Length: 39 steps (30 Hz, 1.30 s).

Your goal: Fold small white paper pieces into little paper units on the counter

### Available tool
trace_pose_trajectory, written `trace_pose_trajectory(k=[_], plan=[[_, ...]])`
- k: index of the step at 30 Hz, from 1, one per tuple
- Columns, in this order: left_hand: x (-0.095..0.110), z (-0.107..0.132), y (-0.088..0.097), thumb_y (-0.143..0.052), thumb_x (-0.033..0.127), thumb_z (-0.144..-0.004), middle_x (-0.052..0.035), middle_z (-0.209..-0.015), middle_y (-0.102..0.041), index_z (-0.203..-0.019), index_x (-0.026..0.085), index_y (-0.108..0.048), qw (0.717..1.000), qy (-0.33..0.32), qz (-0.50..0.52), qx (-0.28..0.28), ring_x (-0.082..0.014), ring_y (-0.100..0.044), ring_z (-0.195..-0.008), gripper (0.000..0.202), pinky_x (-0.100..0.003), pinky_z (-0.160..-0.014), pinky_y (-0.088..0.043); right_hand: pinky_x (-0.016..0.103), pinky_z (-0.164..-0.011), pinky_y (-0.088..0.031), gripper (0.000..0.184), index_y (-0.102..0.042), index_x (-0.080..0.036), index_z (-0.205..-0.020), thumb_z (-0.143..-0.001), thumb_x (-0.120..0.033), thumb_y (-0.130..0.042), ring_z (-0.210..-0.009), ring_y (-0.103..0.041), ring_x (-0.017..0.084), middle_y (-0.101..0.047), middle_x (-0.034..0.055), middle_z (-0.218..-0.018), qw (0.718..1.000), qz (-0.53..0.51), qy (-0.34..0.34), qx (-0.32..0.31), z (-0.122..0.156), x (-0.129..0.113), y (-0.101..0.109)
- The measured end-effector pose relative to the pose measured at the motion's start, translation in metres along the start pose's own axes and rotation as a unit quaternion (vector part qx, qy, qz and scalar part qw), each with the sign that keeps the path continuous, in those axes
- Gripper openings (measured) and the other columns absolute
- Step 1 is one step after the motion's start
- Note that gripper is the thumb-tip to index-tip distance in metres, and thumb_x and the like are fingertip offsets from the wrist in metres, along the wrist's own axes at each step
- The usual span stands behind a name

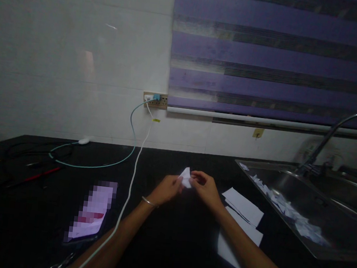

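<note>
Between my two hands, above the black countertop (166, 244), is a small folded piece of white paper (186, 176) with a pointed top. My left hand (171, 186), a bracelet at its wrist, grips the paper's left side. The fingers of my right hand (204, 186) are closed on its right edge. Flat sheets of white paper (245, 206) lie beside and partly under my right forearm. Along the sink's near left rim runs a row of several folded white paper pieces (286, 208).
A steel sink (343, 239) with a curved faucet (326, 138) is at right. A lit phone (94, 210) lies at left. One white cable (133, 176) crosses over my left forearm from the wall socket (162, 102); a teal cable (87, 167) loops behind. A red pen-like stick (43, 173) lies far left.
</note>
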<state>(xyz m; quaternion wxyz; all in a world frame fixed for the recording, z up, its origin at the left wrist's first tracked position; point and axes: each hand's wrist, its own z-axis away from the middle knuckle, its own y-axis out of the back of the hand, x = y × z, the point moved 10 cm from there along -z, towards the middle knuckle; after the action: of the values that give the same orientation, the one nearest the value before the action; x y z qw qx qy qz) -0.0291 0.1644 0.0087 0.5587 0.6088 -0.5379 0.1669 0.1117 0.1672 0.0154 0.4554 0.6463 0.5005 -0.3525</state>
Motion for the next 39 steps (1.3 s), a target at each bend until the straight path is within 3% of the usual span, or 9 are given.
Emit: trace_pose_trajectory(k=[3, 16, 26, 33, 39], plan=[[-0.005, -0.002, 0.007, -0.033, 0.053, -0.094, -0.0030, -0.064, -0.061, -0.067, 0.013, -0.061, 0.999, 0.010, -0.003, 0.034, -0.0144, -0.053, -0.059, 0.056, -0.023, -0.057, -0.035, 0.037, -0.080, -0.053, 0.031, -0.070, -0.013, -0.102, -0.077, -0.033, -0.066, -0.088, -0.067, 0.023, -0.072, 0.0108, -0.095, 1.000, 0.014, 0.017, -0.012, 0.003, -0.003, -0.005], [-0.005, -0.001, 0.001, -0.040, 0.056, -0.091, -0.0028, -0.065, -0.060, -0.076, 0.011, -0.068, 0.999, 0.021, 0.034, -0.021, -0.0145, -0.053, -0.062, 0.055, -0.024, -0.060, -0.036, 0.038, -0.089, -0.052, 0.026, -0.073, -0.015, -0.101, -0.079, -0.026, -0.065, -0.095, -0.068, 0.024, -0.073, 0.0109, -0.102, 1.000, 0.013, 0.023, 0.001, 0.009, -0.012, -0.004], [-0.009, 0.000, -0.004, -0.036, 0.055, -0.092, -0.0033, -0.070, -0.063, -0.074, 0.013, -0.063, 0.999, 0.008, -0.049, -0.018, -0.0152, -0.055, -0.064, 0.053, -0.025, -0.061, -0.037, 0.036, -0.086, -0.052, 0.017, -0.075, -0.018, -0.091, -0.080, -0.022, -0.063, -0.093, -0.067, 0.022, -0.071, 0.0085, -0.098, 0.994, 0.042, 0.098, 0.026, 0.011, -0.027, 0.001], [-0.010, 0.000, -0.003, -0.036, 0.055, -0.092, -0.0041, -0.068, -0.064, -0.071, 0.013, -0.062, 0.999, 0.012, -0.042, -0.019, -0.0156, -0.056, -0.062, 0.054, -0.025, -0.062, -0.038, 0.038, -0.089, -0.052, 0.023, -0.073, -0.018, -0.102, -0.081, -0.020, -0.062, -0.098, -0.066, 0.022, -0.071, 0.0096, -0.106, 0.987, 0.089, 0.134, 0.025, 0.018, -0.040, -0.003], [-0.011, 0.000, -0.003, -0.035, 0.055, -0.093, -0.0027, -0.063, -0.061, -0.067, 0.013, -0.060, 0.999, 0.007, -0.032, -0.013, -0.0146, -0.055, -0.059, 0.055, -0.024, -0.061, -0.038, 0.036, -0.088, -0.052, 0.018, -0.074, -0.018, -0.093, -0.081, -0.017, -0.061, -0.098, -0.065, 0.021, -0.069, 0.0091, -0.104, 0.981, 0.101, 0.161, 0.035, 0.019, -0.045, -0.003]])
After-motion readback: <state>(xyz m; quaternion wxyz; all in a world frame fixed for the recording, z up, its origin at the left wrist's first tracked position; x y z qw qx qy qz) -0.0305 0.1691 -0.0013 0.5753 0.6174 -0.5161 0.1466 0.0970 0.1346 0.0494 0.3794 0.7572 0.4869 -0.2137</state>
